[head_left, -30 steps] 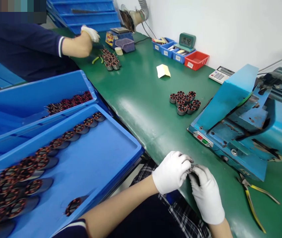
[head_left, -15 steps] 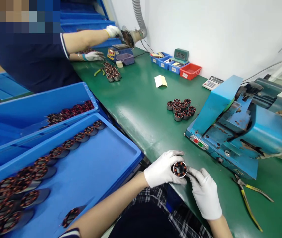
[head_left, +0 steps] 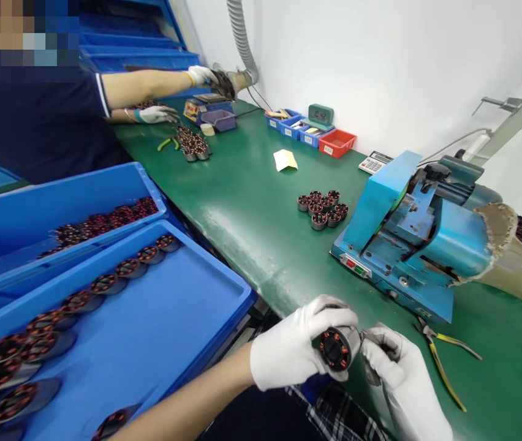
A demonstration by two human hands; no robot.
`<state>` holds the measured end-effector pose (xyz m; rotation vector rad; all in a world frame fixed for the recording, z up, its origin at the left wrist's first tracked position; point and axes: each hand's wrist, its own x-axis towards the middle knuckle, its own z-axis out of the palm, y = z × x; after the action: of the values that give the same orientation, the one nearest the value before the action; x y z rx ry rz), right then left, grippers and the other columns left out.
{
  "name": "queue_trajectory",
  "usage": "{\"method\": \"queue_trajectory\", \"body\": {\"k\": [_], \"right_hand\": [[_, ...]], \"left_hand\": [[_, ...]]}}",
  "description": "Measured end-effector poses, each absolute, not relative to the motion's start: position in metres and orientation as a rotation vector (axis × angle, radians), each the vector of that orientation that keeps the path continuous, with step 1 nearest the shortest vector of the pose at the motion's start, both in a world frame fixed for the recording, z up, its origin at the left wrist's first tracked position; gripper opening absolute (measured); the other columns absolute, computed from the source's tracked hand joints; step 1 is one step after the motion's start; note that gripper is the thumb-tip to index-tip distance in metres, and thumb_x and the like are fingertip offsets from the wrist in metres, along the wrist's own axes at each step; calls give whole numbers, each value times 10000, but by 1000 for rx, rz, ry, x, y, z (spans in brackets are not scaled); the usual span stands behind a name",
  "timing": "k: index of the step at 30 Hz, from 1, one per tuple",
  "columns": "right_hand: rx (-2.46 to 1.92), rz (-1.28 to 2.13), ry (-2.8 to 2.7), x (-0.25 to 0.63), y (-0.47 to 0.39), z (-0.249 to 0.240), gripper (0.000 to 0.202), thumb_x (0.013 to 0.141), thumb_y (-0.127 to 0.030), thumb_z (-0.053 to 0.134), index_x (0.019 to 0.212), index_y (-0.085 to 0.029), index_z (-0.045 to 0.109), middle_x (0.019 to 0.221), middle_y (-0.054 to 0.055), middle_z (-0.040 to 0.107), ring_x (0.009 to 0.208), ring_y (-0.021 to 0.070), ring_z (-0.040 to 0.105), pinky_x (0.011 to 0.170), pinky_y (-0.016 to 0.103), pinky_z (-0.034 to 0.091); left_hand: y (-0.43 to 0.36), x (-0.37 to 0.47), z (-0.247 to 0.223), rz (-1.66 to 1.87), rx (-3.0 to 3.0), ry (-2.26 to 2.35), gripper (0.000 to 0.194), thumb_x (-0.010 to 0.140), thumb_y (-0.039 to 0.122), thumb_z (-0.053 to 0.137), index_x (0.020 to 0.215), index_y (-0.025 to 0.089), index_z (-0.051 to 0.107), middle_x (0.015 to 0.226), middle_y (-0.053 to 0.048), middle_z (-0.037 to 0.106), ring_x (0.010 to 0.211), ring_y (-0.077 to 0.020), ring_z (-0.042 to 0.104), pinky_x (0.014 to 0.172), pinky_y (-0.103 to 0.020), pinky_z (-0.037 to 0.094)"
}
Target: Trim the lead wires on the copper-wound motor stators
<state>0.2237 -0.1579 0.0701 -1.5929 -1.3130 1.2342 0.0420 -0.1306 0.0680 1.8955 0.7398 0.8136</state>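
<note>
My left hand (head_left: pixel 295 343), in a white glove, is closed round a motor stator (head_left: pixel 335 349). The stator is a grey metal cylinder with copper windings, and its open end faces me. Beside its right rim is my right hand (head_left: pixel 401 370), also white-gloved with grey-stained fingertips. Thumb and fingers there are pinched together, and whatever is between them is too small or hidden to make out. Yellow-handled pliers (head_left: pixel 440 352) lie open on the green table (head_left: pixel 242 226), to the right of my right hand.
A blue machine (head_left: pixel 394 245) stands behind my hands, with several stators (head_left: pixel 323 208) grouped left of it. Blue trays (head_left: pixel 187 306) of stators are at my left. Further back are a calculator (head_left: pixel 374 162), a red bin (head_left: pixel 337 143) and a co-worker's gloved hand (head_left: pixel 156 114).
The stator has turned in my left hand, so more of its metal side shows. My right hand has shifted right and down, its fingers now pinched at the rim. The view has swung slightly right.
</note>
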Motion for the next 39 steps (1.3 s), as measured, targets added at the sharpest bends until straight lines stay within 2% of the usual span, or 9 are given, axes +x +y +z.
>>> {"method": "queue_trajectory", "body": {"k": [5, 9, 12, 18, 24, 28, 31, 35, 39], "right_hand": [[-1749, 885, -1405, 222, -164, 71, 235, 666, -401, 559, 644, -195, 669, 676, 71, 628, 671, 222, 563, 655, 336, 451], [-1667, 1176, -1187, 223, -167, 71, 290, 658, -466, 610, 638, -177, 628, 544, 12, 538, 494, 154, 475, 476, 274, 395], [-1633, 1337, -1010, 222, -166, 68, 357, 609, -511, 659, 626, -159, 601, 471, -27, 473, 407, 107, 377, 392, 239, 316], [-1662, 1144, -1148, 221, -167, 50, 284, 637, -450, 638, 649, -166, 650, 678, 69, 637, 657, 210, 570, 612, 310, 467], [-1658, 1283, -1150, 222, -170, 37, 278, 730, -439, 572, 728, -168, 632, 702, 61, 635, 689, 213, 571, 664, 332, 467], [-1805, 822, -1310, 221, -170, 27, 269, 707, -417, 540, 724, -179, 665, 797, 104, 654, 796, 265, 564, 797, 419, 417], [-1757, 1041, -1200, 223, -168, 17, 275, 719, -435, 562, 747, -174, 646, 695, 62, 621, 668, 213, 539, 662, 348, 430], [-1564, 1597, -979, 227, -161, 6, 322, 744, -480, 578, 696, -162, 573, 485, -47, 438, 435, 106, 361, 442, 238, 307], [-1707, 1161, -1693, 231, -146, 18, 231, 818, -314, 485, 735, -157, 634, 619, 30, 550, 534, 149, 491, 503, 257, 382]], "left_hand": [[-132, 45, 72, 759, 1917, 624, 136, 750, 172, 639, 882, 197, 615, 980, -50, 556, 907, -181, 564, 840, -296, 483], [-133, 49, 62, 880, 2075, 752, 395, 792, 204, 607, 1169, 203, 486, 1170, -125, 452, 1057, -236, 492, 920, -383, 439], [-132, 52, 53, 871, 2046, 793, 492, 741, 170, 649, 1190, 199, 449, 1144, -115, 470, 1038, -227, 507, 906, -374, 450], [-134, 53, 48, 949, 1915, 734, 164, 710, 152, 648, 864, 181, 602, 1090, -75, 519, 1014, -197, 541, 915, -310, 448], [-129, 48, 40, 792, 1904, 763, 452, 651, 135, 677, 1082, 186, 552, 1122, -92, 527, 1010, -227, 542, 896, -349, 459], [-126, 52, 32, 725, 1822, 670, 226, 682, 176, 684, 895, 186, 607, 933, -27, 588, 898, -186, 580, 830, -282, 489], [-128, 56, 18, 765, 2055, 764, 241, 792, 158, 552, 1030, 183, 576, 1029, -84, 553, 929, -191, 564, 828, -315, 487], [-125, 59, -3, 764, 2313, 910, 363, 775, 116, 536, 1130, 181, 496, 1134, -117, 519, 1073, -220, 493, 905, -363, 439], [-116, 59, -8, 639, 2285, 983, 433, 669, 265, 720, 1049, 196, 524, 1042, -63, 584, 1136, -239, 452, 956, -367, 391]]}}
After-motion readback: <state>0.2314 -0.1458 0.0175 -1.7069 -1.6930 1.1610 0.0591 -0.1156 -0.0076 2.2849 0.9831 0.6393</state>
